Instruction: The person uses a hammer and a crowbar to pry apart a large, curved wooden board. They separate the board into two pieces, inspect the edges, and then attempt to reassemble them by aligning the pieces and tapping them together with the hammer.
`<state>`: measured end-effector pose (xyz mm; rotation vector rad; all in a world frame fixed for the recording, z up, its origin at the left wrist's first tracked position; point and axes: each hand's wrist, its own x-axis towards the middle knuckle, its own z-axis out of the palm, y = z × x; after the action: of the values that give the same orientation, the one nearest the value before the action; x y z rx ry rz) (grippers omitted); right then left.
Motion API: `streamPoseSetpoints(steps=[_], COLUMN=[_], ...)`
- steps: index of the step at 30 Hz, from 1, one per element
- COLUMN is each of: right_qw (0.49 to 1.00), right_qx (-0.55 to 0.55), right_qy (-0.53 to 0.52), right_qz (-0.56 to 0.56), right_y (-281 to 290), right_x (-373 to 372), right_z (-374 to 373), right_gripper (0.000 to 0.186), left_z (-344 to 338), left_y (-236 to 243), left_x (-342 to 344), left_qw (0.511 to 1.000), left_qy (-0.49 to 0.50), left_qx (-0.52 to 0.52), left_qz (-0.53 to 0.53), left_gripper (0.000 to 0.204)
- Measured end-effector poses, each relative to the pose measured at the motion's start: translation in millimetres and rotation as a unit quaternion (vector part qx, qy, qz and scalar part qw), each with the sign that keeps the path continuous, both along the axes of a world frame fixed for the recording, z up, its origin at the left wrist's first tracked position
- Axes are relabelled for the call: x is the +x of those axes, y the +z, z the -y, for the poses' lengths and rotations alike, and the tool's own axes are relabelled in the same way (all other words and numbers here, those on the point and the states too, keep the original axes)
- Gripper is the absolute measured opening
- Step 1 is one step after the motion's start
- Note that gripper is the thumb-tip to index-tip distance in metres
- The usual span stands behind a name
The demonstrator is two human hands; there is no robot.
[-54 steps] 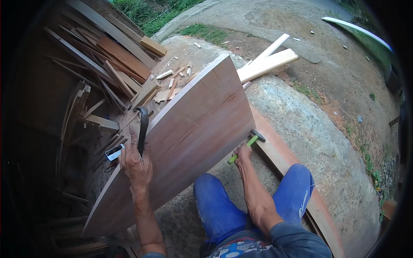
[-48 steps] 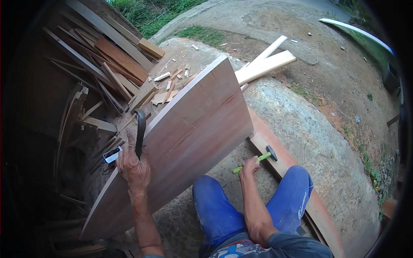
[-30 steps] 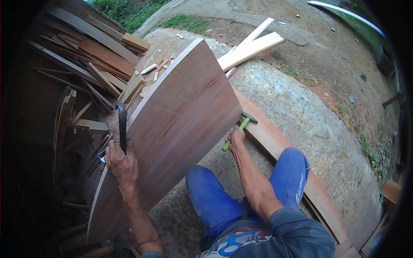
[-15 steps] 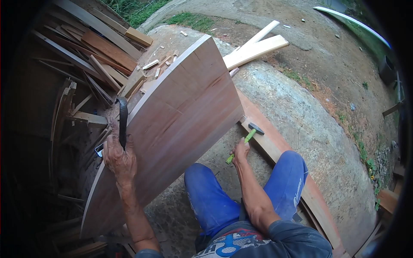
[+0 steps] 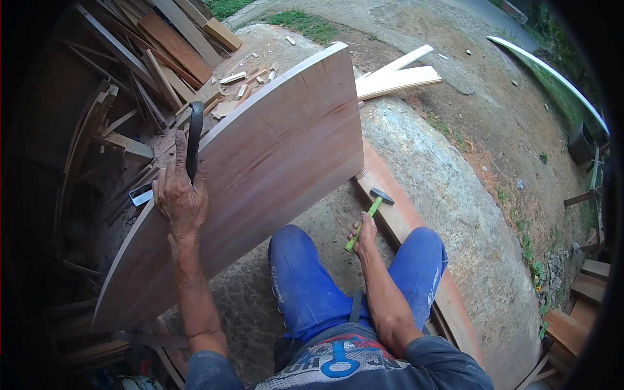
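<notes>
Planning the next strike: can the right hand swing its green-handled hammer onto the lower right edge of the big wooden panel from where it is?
Probably yes. The right hand holds the hammer just beside the wooden panel, with only bare ground between.

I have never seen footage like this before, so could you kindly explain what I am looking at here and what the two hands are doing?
This is one picture from a wide fisheye camera worn on a person's head, looking down, so straight edges bend near the rim. No machine is involved: the two bare forearms coming in from the bottom are the wearer's own, and the blue trousers are the wearer's legs.

The left hand rests on the upper edge of a large curved wooden panel, which stands tilted on its edge, and grips a dark tool against it. The right hand holds a small hammer with a green handle beside a long plank on the ground. A heap of scrap wood lies behind the panel, and two pale boards lie beyond it.
</notes>
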<state>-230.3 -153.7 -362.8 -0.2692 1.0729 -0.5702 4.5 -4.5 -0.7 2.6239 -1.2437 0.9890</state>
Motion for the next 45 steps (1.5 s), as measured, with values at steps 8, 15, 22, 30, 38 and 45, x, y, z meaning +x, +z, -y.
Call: streamPoseSetpoints(steps=[8, 15, 22, 30, 38, 45], right_qw=[1.0, 0.996, 0.969, 0.984, 0.934, 0.98], right_qx=[-0.003, 0.03, 0.052, 0.049, 0.069, 0.027], right_qy=[-0.011, -0.088, -0.243, -0.162, -0.346, -0.196], right_qz=[-0.026, 0.016, -0.002, 0.053, -0.062, -0.004], right_y=[-5.4, 13.1, 9.5, 11.6, 0.6, 7.1], right_x=[4.6, 36.8, 60.0, 122.8, 123.2, 97.0], right_z=[-1.3, -6.4, 1.6, 51.4, 35.9, 21.5], right_gripper=[0.026, 0.033, 0.037, 0.038, 0.04, 0.04], left_z=[-6.3, 5.0, 4.6, 12.6, 10.9, 6.5], left_y=[11.8, 25.2, 20.4, 13.7, 27.0, 23.6], left_x=[11.1, 26.4, 16.5, 16.7, 17.5, 21.7], left_qw=[0.997, 0.989, 0.995, 0.992, 0.993, 0.994], left_qy=[-0.07, -0.095, -0.06, -0.022, -0.048, -0.049], left_qx=[-0.001, 0.066, 0.039, 0.064, 0.049, 0.043], left_qz=[-0.024, -0.096, -0.076, -0.105, -0.091, -0.087], left_gripper=[0.053, 0.041, 0.043, 0.048, 0.05, 0.049])
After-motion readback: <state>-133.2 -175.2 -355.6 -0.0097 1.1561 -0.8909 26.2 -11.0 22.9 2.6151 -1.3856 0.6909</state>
